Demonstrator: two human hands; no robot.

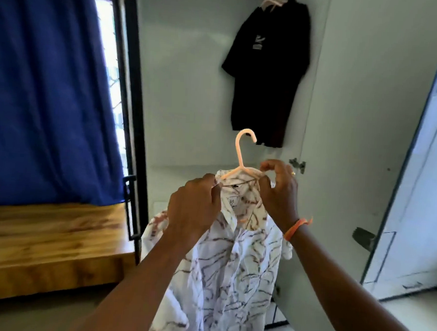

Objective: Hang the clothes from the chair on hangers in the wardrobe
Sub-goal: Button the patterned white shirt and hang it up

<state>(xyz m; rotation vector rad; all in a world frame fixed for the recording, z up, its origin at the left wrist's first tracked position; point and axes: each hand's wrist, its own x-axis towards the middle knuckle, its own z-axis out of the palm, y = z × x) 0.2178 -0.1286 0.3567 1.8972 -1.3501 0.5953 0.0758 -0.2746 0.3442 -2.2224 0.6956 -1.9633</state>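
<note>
Two hands work at the collar of a white patterned shirt (232, 267) in the single head view, held up in front of the open wardrobe (191, 75). The left hand (193, 212) has its fingers curled over the left side of the collar, gripping the cloth just below the shoulder of a peach plastic hanger (241, 161). The right hand (278, 193) pinches the collar edge at the hanger's right shoulder, thumb and forefinger closed together, the other fingers bent. An orange wristband (296, 226) sits on that wrist.

Holding both sides this way looks meant to settle the neckline evenly over the hanger's arms so the shirt will not slide off once lifted. The hook stands upright and free above the hands, nothing touching it, which leaves it ready to catch the rail. The shirt's body hangs loose below, its front open, one sleeve trailing toward the lower left.

A black T-shirt (267, 74) already hangs inside the wardrobe near its top right corner, on a similar pale hanger; the rail itself is out of view. The wardrobe door (427, 176) stands open along the right edge. A blue curtain (51, 93) and a wooden bench (51, 245) fill the left. The chair is not in view.

By this reckoning the shirt is nearly seated on its hanger, with hooking it up beside the black one not yet done.
</note>
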